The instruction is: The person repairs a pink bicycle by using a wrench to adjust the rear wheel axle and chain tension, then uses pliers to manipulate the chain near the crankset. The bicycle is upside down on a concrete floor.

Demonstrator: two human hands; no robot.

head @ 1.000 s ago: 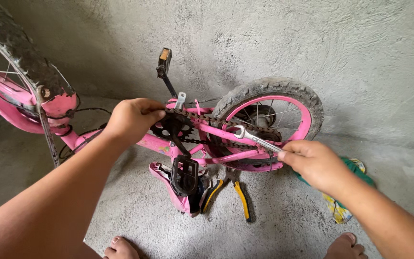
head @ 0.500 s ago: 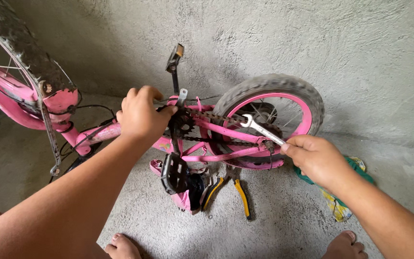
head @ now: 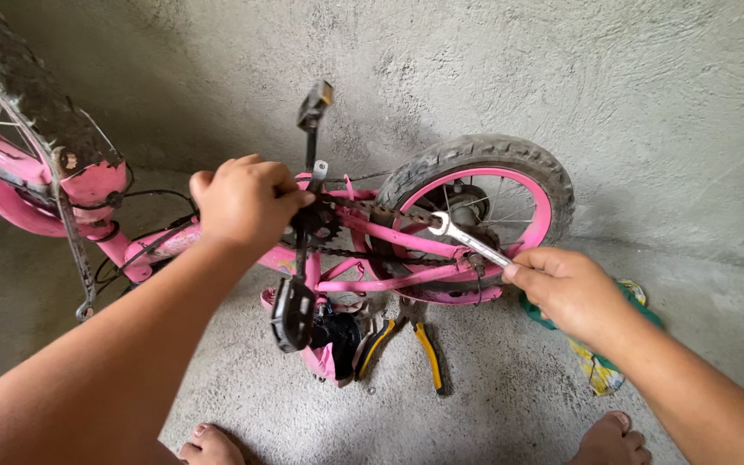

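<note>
A small pink bicycle (head: 363, 226) lies upside down on the concrete floor. My left hand (head: 247, 202) grips the frame at the chainring and crank, just left of the chain (head: 363, 252). One black pedal (head: 315, 103) points up, the other (head: 292, 313) hangs low. My right hand (head: 566, 288) holds a silver spanner (head: 468, 240); its open jaw sits at the rear wheel's hub. The rear wheel (head: 523, 176) has a pink rim and a worn grey tyre.
Yellow-handled pliers (head: 415, 340) lie on the floor below the frame. A green and yellow cloth (head: 600, 366) lies under my right wrist. The front wheel (head: 23, 82) stands at the top left. My bare feet (head: 208, 446) are at the bottom edge. A concrete wall rises behind.
The crank has turned, so the upper pedal now stands nearly upright and the lower one has swung left. The spanner's jaw has lifted up to the rear hub.
</note>
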